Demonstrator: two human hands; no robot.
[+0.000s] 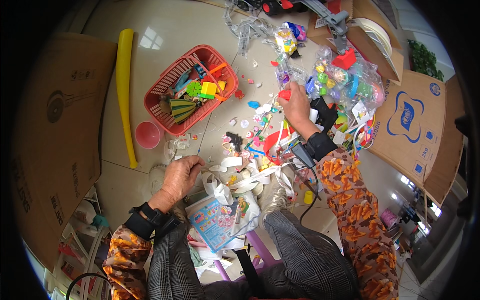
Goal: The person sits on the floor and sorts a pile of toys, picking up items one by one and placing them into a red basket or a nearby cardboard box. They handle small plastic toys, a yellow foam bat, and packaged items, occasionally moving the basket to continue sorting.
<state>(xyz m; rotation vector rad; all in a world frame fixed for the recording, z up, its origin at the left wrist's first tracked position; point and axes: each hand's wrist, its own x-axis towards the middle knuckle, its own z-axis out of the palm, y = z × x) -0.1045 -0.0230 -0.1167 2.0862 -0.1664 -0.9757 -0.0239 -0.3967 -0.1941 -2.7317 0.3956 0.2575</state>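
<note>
My right hand [296, 107] reaches over the scattered pile, its fingers pinching a small red plastic piece [284, 95]. Around it lie white discs [266, 108], a blue piece [253, 104] and a clear plastic bag of colourful toys [350, 80]. Closer to my body, my left hand [182, 176] hovers by my shoe with curled fingers; whether anything small is between them is hidden. A black toy pistol [235, 140] and a white printed ribbon [262, 176] lie between the hands. Farther off stands a red plastic basket [153, 103] holding blocks, a yellow-green block [208, 90] and a striped item [182, 109].
A yellow plastic bat [124, 90] and a pink bowl [149, 135] lie left of the basket. Cardboard boxes stand at left [67, 123] and right [408, 123]. A blue printed sheet [212, 225] lies between my feet, above a purple stool leg [260, 247].
</note>
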